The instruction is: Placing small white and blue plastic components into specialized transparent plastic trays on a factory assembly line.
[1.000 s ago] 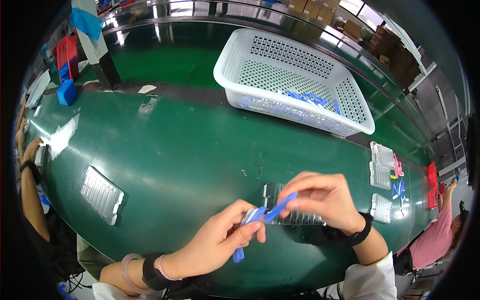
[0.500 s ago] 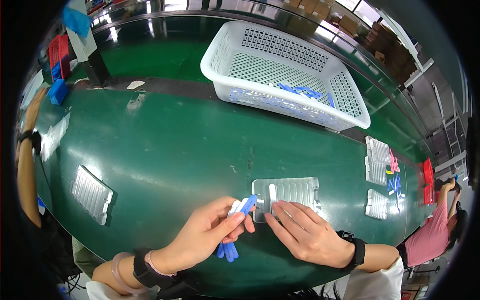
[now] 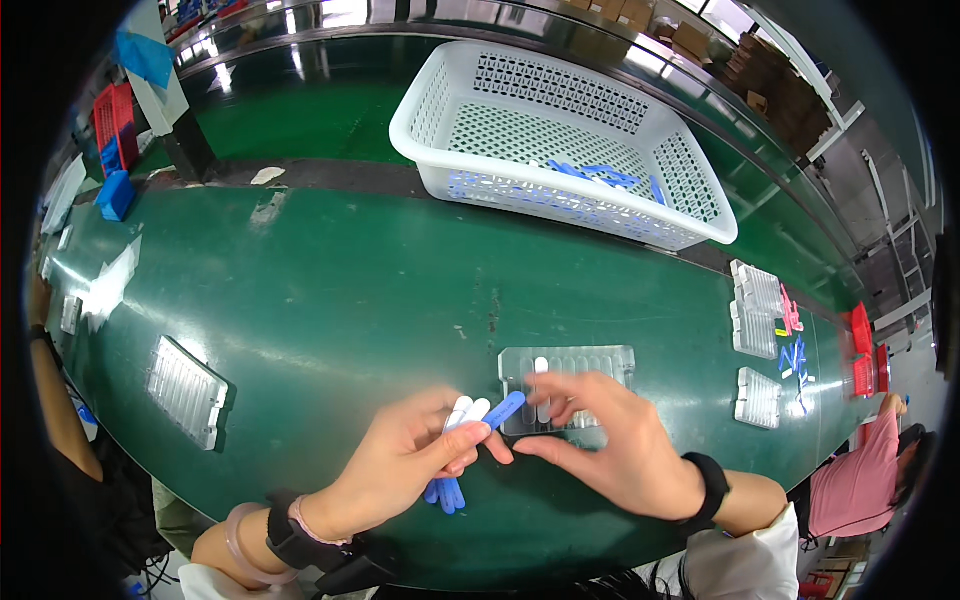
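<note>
A small fan of flat, round-ended blue and white sticks (image 3: 506, 410) is gripped in my left hand (image 3: 405, 455); white and blue ends stick out above the thumb and blue ends below the palm. To its right lies a clear plastic tray (image 3: 608, 359) with parallel grooves. One white stick (image 3: 542, 366) sits in a groove near the tray's left side. Above the tray's front part hovers my right hand (image 3: 625, 445), thumb and fingers apart and nothing between them. Its fingertips are close to the tip of the foremost blue stick; contact cannot be made out.
Behind the tray stands a white perforated basket (image 3: 560, 190) holding blue and white sticks. Another clear tray (image 3: 188, 392) lies at left, and several clear trays (image 3: 757, 398) at right beside blue and pink pieces (image 3: 795, 360). Other people sit at both ends of the green table (image 3: 340, 290).
My right hand has lifted off the white stick in the tray and opened toward the sticks in my left hand. The foremost blue stick now juts further right. The view has shifted slightly.
</note>
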Available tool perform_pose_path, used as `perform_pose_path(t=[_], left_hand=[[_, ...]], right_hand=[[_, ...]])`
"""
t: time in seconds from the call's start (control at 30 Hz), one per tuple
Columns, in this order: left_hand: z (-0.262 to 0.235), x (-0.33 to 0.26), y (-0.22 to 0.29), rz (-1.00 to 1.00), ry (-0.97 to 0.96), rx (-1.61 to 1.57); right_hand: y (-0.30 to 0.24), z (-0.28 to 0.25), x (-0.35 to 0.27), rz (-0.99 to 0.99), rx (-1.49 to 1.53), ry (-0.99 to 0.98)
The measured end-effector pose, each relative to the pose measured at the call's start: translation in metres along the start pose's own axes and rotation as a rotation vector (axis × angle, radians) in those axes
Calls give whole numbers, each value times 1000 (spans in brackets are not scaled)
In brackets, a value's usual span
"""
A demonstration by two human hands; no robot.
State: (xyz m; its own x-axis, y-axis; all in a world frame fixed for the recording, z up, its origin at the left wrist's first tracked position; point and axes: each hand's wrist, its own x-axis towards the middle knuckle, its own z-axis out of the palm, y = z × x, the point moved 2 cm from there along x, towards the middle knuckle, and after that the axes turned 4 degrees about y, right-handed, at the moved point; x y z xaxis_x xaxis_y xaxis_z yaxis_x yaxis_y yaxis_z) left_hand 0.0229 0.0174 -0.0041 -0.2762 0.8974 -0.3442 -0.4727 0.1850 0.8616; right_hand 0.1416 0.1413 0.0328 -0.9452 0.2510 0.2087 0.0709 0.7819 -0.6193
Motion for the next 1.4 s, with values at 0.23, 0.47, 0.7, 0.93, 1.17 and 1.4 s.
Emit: perform_pose_path(t=[0.23,0.47,0.7,0.93,1.17,1.4], left_hand=[[-6,2,-5,-20,19,-83],[-11,0,-4,23,65,-325],[-7,2,0,40,66,-418],[-1,-2,2,92,-22,-455],[-17,5,-5,72,85,-446],[-5,2,-12,-123,-72,-470]], right_hand=[[27,-6,22,85,389,223],[11,12,-8,-445,-497,-24],[0,14,-13,230,371,-86],[-6,41,3,696,1186,-475],[3,20,-5,647,965,-371],[6,11,10,415,525,-109]])
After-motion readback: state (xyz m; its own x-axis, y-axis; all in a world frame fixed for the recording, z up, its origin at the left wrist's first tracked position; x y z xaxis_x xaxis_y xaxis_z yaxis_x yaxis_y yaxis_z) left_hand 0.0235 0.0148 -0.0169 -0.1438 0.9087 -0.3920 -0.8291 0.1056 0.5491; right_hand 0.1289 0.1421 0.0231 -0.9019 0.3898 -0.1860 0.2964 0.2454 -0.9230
